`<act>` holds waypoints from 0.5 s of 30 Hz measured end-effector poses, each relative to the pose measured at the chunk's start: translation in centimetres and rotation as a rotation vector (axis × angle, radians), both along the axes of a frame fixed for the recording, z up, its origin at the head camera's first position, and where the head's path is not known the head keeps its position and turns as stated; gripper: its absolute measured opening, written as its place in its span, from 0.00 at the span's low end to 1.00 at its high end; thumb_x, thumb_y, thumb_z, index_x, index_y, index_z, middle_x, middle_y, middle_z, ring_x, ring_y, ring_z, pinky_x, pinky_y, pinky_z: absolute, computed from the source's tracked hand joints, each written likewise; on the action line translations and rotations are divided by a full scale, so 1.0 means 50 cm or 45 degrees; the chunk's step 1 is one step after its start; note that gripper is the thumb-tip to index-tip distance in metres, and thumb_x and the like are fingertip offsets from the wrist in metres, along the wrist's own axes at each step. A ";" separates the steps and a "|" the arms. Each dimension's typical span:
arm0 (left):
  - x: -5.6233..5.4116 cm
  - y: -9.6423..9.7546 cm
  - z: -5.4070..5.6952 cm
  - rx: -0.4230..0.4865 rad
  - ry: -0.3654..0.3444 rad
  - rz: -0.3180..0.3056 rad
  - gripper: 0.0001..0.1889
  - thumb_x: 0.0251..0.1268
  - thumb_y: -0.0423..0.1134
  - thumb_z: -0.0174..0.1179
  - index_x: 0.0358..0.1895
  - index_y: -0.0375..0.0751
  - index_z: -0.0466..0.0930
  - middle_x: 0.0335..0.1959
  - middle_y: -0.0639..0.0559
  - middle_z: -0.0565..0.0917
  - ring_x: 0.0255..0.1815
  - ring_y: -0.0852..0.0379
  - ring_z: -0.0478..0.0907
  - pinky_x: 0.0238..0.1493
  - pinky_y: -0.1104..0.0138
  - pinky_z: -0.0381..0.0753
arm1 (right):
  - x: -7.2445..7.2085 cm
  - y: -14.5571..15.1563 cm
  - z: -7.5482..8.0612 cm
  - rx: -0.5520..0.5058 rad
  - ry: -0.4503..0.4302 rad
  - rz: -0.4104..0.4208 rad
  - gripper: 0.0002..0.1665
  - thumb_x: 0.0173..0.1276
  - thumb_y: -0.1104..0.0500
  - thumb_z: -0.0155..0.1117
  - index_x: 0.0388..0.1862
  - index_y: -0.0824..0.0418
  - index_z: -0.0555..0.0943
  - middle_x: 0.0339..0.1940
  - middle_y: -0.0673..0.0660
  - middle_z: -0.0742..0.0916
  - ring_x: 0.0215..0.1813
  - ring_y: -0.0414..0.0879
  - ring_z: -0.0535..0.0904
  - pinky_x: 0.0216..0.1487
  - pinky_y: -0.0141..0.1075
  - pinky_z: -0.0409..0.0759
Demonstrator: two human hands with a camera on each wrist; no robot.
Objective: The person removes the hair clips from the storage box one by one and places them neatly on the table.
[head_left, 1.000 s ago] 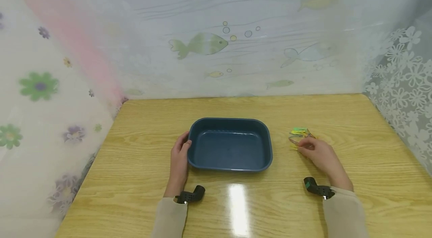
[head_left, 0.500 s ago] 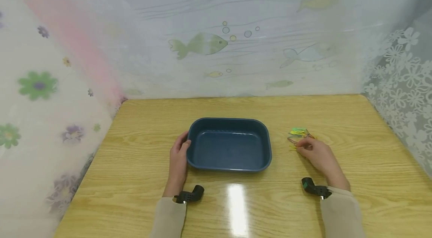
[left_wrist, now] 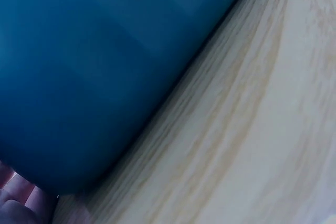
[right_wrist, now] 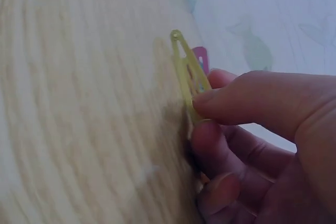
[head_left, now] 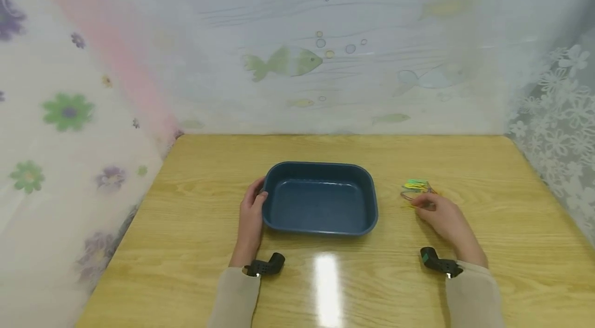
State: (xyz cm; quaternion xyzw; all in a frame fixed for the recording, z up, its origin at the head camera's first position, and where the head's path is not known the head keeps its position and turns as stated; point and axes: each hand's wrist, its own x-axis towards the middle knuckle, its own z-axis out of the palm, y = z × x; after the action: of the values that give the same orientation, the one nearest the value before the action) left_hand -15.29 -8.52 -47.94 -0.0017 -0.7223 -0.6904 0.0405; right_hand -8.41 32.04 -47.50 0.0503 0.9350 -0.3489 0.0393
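A dark blue rectangular basin (head_left: 321, 206) stands on the wooden table. My left hand (head_left: 252, 209) holds its left side, thumb at the rim; in the left wrist view only a few fingers (left_wrist: 21, 198) show beside the basin's wall (left_wrist: 105, 66). To the right of the basin lies a small heap of coloured snap hair clips (head_left: 415, 185). My right hand (head_left: 443, 217) is at the near side of this heap. In the right wrist view, its thumb and fingers pinch a yellow snap hair clip (right_wrist: 181, 66), with a magenta clip (right_wrist: 201, 56) partly hidden behind.
The wood-grain table (head_left: 204, 245) ends at a fish-patterned curtain (head_left: 279, 95) at the back. Flowered sheets hang at the left and right. Both wrists wear black cameras, such as the right wrist's camera (head_left: 437, 262).
The head view has shifted slightly, moving the scene a little to the right in the picture. My left hand stays on the basin, and my right hand stays at the clips.
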 end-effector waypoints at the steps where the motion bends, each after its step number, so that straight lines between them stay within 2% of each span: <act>1: -0.001 0.001 0.002 0.016 0.003 -0.017 0.18 0.65 0.34 0.45 0.57 0.49 0.69 0.57 0.57 0.71 0.60 0.62 0.64 0.60 0.63 0.60 | 0.001 0.002 0.001 -0.002 -0.001 -0.006 0.13 0.63 0.56 0.56 0.44 0.59 0.77 0.40 0.60 0.82 0.40 0.51 0.75 0.38 0.43 0.70; 4: 0.004 0.006 0.014 0.040 0.004 -0.054 0.19 0.65 0.32 0.43 0.59 0.46 0.67 0.59 0.56 0.69 0.61 0.63 0.62 0.61 0.64 0.59 | 0.004 0.005 0.008 -0.031 -0.002 -0.041 0.19 0.66 0.50 0.52 0.48 0.61 0.75 0.37 0.58 0.81 0.37 0.49 0.74 0.35 0.40 0.68; 8: 0.008 0.001 0.025 0.075 -0.012 -0.090 0.21 0.64 0.30 0.41 0.61 0.45 0.65 0.61 0.56 0.67 0.62 0.63 0.60 0.62 0.64 0.57 | 0.002 0.000 0.024 -0.096 0.024 -0.086 0.27 0.67 0.43 0.46 0.54 0.61 0.72 0.43 0.61 0.79 0.42 0.54 0.75 0.39 0.44 0.70; 10: 0.006 -0.003 0.025 0.095 -0.002 -0.108 0.22 0.64 0.31 0.41 0.62 0.45 0.65 0.62 0.56 0.66 0.63 0.62 0.59 0.63 0.63 0.56 | -0.001 -0.005 0.033 -0.129 0.042 -0.095 0.28 0.68 0.42 0.45 0.56 0.60 0.70 0.50 0.63 0.76 0.46 0.57 0.75 0.40 0.46 0.71; 13: 0.008 -0.004 0.040 0.111 0.017 -0.141 0.21 0.66 0.32 0.42 0.63 0.42 0.63 0.64 0.53 0.63 0.64 0.59 0.57 0.64 0.61 0.54 | -0.007 -0.018 0.045 -0.143 0.088 -0.101 0.28 0.67 0.42 0.44 0.57 0.59 0.69 0.52 0.61 0.76 0.46 0.55 0.75 0.37 0.42 0.72; 15: 0.006 -0.006 0.039 0.122 0.015 -0.145 0.21 0.67 0.34 0.42 0.63 0.42 0.62 0.64 0.52 0.63 0.65 0.59 0.57 0.64 0.61 0.54 | -0.011 -0.032 0.052 -0.151 0.134 -0.101 0.28 0.68 0.43 0.44 0.58 0.59 0.70 0.53 0.61 0.75 0.47 0.56 0.73 0.37 0.44 0.73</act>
State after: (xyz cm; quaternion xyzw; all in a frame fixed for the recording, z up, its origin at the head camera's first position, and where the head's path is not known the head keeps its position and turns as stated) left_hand -14.99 -8.80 -45.99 -0.0448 -0.6870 -0.7253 0.0055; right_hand -8.97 30.44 -44.90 0.0665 0.9106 -0.4073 -0.0211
